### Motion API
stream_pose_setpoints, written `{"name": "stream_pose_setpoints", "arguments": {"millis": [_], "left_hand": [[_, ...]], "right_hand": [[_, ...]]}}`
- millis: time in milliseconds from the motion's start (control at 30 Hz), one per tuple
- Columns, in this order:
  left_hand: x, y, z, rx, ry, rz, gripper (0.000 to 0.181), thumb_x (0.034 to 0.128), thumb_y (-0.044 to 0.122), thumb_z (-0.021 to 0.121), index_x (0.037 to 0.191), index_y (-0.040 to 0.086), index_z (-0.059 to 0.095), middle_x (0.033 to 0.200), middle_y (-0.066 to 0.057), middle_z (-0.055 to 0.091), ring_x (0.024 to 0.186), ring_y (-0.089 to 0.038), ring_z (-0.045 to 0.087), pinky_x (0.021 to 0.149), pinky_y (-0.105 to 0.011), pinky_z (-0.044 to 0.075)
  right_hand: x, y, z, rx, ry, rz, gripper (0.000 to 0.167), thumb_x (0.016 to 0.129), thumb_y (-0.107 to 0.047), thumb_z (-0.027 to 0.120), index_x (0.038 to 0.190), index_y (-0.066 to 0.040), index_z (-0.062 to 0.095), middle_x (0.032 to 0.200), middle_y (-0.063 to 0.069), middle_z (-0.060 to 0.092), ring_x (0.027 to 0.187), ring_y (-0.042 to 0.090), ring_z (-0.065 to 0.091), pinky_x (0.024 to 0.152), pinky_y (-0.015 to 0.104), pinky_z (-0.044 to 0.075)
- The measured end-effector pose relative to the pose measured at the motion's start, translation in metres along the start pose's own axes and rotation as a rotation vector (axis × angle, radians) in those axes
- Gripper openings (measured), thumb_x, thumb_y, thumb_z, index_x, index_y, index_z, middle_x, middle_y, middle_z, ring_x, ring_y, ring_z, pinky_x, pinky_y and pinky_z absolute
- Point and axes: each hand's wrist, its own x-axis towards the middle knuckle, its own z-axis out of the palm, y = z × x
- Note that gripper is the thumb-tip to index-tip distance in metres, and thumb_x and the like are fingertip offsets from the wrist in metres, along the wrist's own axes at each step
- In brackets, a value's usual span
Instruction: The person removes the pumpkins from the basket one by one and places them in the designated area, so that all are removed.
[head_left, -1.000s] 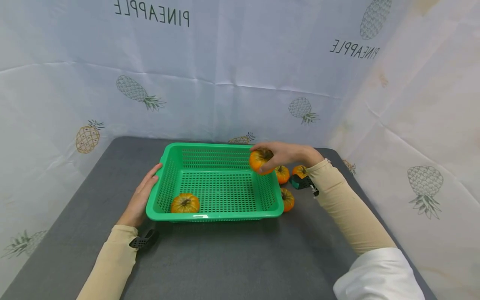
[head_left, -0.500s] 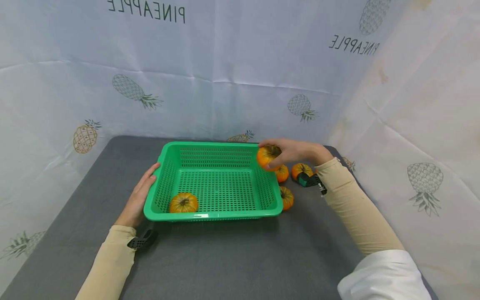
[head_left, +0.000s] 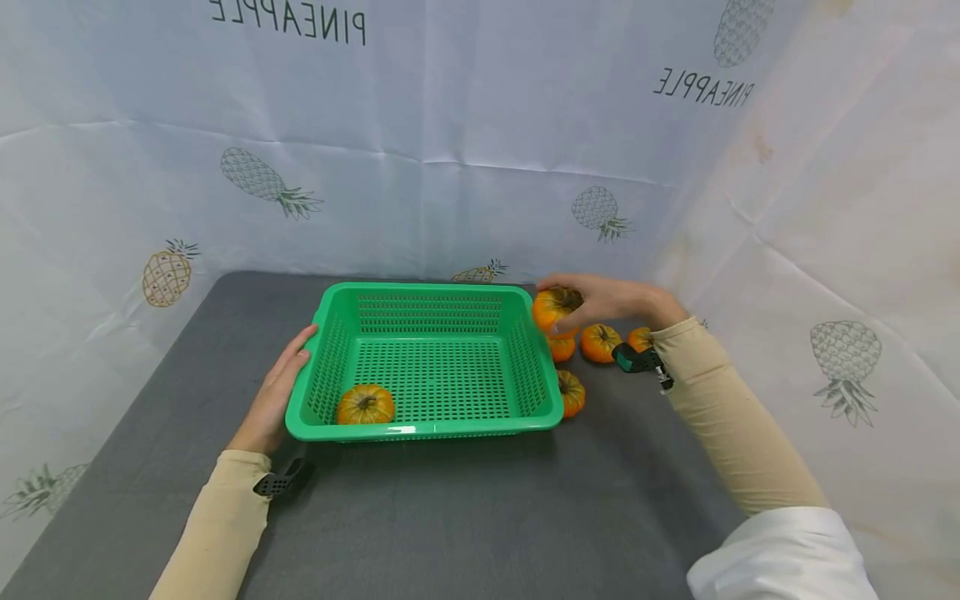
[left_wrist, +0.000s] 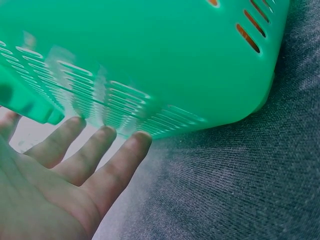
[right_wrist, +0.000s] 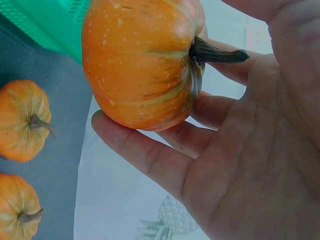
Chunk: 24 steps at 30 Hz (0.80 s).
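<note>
A green plastic basket [head_left: 427,432] with slotted walls stands on the dark table, one small orange pumpkin [head_left: 365,404] in its near left corner. My left hand [head_left: 279,392] touches the basket's left side; in the left wrist view its extended fingers [left_wrist: 117,170] lie against the outer wall. Just beyond the basket's right rim, my right hand [head_left: 611,298] grips another small orange pumpkin [head_left: 549,310] above the table. The right wrist view shows that pumpkin's dark stem [right_wrist: 220,52] pointing toward the palm.
Several more pumpkins sit right of the basket: one pumpkin [head_left: 572,394] by its near right corner, another pumpkin [head_left: 600,342] farther back, and a partly hidden pumpkin [head_left: 640,338] near the right wrist. A pineapple-print curtain [head_left: 450,108] hangs behind the table and along its sides.
My right hand has moved rightward with its pumpkin, from over the basket's right end to just outside the rim. My left hand keeps its place on the basket.
</note>
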Motion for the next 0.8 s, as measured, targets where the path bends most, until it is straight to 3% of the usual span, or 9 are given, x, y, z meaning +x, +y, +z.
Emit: {"name": "stream_pose_setpoints", "arguments": {"millis": [233,367,800], "left_hand": [[0.000,-0.001,0.001,-0.020,-0.010,0.010,0.059,0.1091,0.053,0.030,0.163,0.040,0.011,0.171,-0.010,0.008,0.134,-0.012,0.037,0.089,-0.016,0.047],[0.000,-0.002,0.001,-0.034,-0.018,0.017,0.059,0.1092,0.053,0.030,0.163,0.039,0.011,0.171,-0.011,0.008,0.134,-0.011,0.037,0.089,-0.016,0.048],[0.000,-0.001,0.001,-0.028,-0.017,0.016,0.059,0.1091,0.053,0.030,0.163,0.040,0.011,0.170,-0.012,0.008,0.126,-0.005,0.042,0.087,-0.017,0.048]], "right_hand": [[-0.008,0.006,-0.002,0.017,0.008,0.056,0.078,0.093,-0.038,0.074,0.158,-0.024,0.034,0.165,0.007,0.029,0.150,0.032,0.031,0.116,0.058,0.034],[-0.012,0.009,-0.002,0.036,0.017,0.089,0.078,0.092,-0.040,0.076,0.157,-0.027,0.035,0.164,0.005,0.030,0.149,0.031,0.032,0.116,0.057,0.034],[-0.020,0.021,0.001,0.012,0.011,0.074,0.076,0.094,-0.034,0.074,0.157,-0.018,0.035,0.164,0.013,0.029,0.149,0.038,0.032,0.114,0.060,0.035]]}}
